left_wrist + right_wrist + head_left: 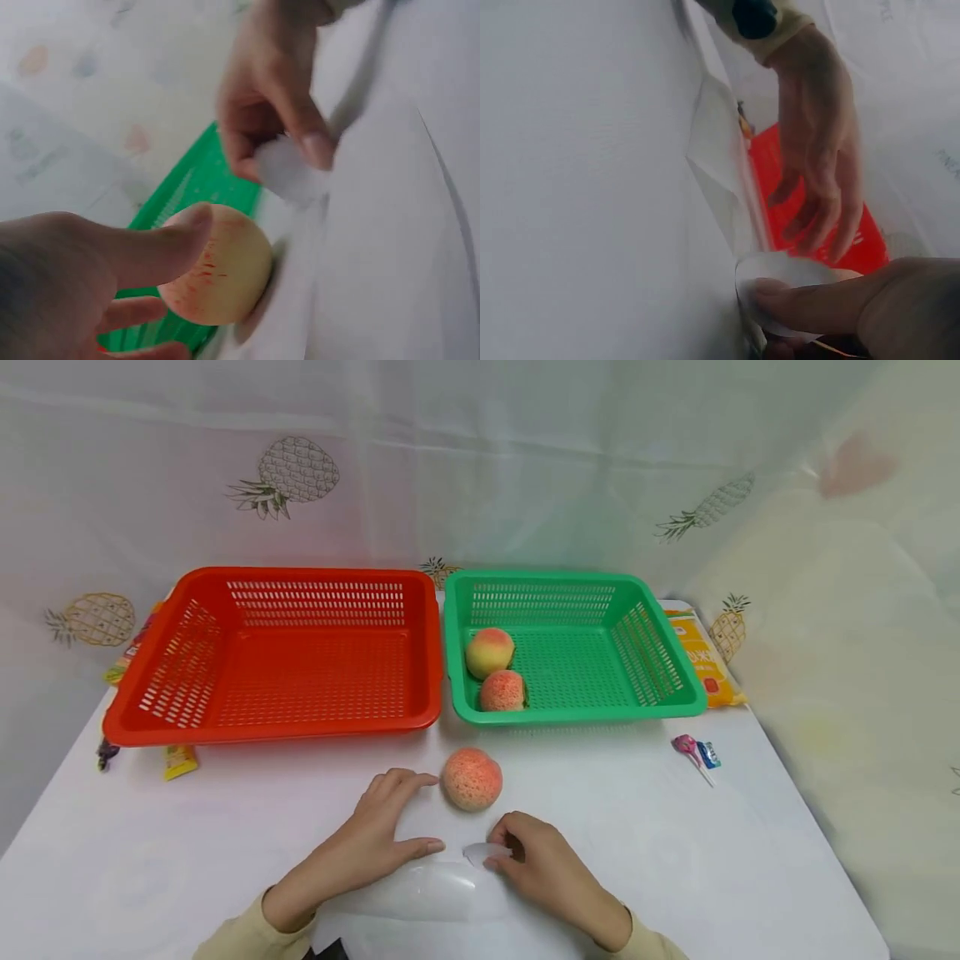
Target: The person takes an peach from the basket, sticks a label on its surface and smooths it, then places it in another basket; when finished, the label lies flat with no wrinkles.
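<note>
A peach (472,779) sits on the white table in front of the green basket. Just left of it my left hand (367,843) reaches out, thumb and fingers spread apart with nothing between them. In the left wrist view, the thumb overlaps the peach (236,270). My right hand (551,868) pinches a small white, paper-like piece (477,853) between thumb and forefinger, nearer to me than the peach. Its rounded edge (780,266) shows in the right wrist view. Below the hands lies a clear plastic sheet (420,893).
Behind stand a red basket (322,724) and a green basket (570,717); two peaches (491,653) lie in the green one. A lollipop (687,745) and blue candy (708,754) lie right, a yellow packet (179,761) left. An orange bag (705,660) is beside the green basket.
</note>
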Demonstrator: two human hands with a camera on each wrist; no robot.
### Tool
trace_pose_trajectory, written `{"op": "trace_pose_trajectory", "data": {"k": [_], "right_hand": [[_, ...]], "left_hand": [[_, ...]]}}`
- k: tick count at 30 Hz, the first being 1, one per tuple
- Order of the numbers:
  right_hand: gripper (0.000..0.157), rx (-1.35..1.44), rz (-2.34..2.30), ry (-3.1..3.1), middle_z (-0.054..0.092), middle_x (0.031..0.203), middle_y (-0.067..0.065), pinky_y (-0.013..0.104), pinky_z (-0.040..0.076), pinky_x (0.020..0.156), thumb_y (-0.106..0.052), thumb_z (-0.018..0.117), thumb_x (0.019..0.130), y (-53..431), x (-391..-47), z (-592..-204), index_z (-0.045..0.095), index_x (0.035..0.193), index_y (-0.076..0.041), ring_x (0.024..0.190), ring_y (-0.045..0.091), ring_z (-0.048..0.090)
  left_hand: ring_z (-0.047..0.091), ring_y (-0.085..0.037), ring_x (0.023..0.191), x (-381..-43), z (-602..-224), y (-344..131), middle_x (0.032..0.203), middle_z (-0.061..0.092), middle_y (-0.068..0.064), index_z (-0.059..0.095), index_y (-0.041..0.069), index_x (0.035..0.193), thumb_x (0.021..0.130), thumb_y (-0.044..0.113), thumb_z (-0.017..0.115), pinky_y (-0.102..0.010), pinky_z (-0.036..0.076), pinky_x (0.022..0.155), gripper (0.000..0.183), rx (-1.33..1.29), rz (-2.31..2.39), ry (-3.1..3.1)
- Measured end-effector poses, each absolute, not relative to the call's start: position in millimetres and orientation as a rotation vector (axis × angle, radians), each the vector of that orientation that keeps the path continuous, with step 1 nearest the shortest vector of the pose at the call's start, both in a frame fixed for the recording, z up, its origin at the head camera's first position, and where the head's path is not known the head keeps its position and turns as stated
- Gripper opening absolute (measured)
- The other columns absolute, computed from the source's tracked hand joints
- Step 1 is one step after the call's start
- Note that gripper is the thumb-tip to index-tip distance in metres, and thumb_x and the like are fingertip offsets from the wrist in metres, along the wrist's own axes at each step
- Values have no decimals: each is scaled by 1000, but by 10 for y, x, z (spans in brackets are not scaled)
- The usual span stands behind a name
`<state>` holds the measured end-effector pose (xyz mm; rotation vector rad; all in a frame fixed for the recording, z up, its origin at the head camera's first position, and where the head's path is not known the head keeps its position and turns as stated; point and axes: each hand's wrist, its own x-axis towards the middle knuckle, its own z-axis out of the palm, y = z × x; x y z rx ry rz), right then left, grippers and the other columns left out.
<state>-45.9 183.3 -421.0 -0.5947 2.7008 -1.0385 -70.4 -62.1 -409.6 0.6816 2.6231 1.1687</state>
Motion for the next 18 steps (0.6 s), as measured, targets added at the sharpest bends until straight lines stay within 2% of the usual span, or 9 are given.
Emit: {"op": "trace_pose_trajectory", "data": {"k": [4,7,9,13,18], "right_hand": [[14,-566,-1179,2627,52,71,-13,16,42,56,-23,69,76,1893,-466,-4145,56,80,-23,63,2,46],[13,-512,-1233,2601,56,74,-14,18,44,55,-31,68,76,1927,-475,-4058,58,83,-25,63,2,49],[15,-446,-1269,2589,58,76,-14,19,45,56,-36,66,76,1936,-477,-4002,59,85,-28,64,3,50],[20,-311,-1345,2555,60,74,-10,21,45,55,-42,65,74,1941,-474,-3916,61,88,-29,62,6,55],[25,-200,-1466,2551,61,70,-5,22,45,52,-39,67,73,1964,-492,-3838,61,92,-25,59,15,59]], "left_hand": [[24,-8,125,-891,-4064,-478,134,30,10,35,27,132,70,16,74,-38,33,99,74,892,1193,2606],[18,-11,131,-1091,-4061,-381,141,22,8,33,28,133,70,-2,69,-39,30,101,79,1146,1140,2513],[20,-13,131,-1216,-4056,-342,142,22,8,36,31,131,69,-8,66,-40,31,100,79,1240,1080,2467],[30,-13,125,-1381,-4045,-322,135,34,4,43,32,126,69,-3,68,-40,36,97,71,1303,1012,2425],[37,-8,114,-1427,-4145,-251,121,42,11,40,34,125,69,26,75,-38,37,93,66,1137,1065,2448]]}}
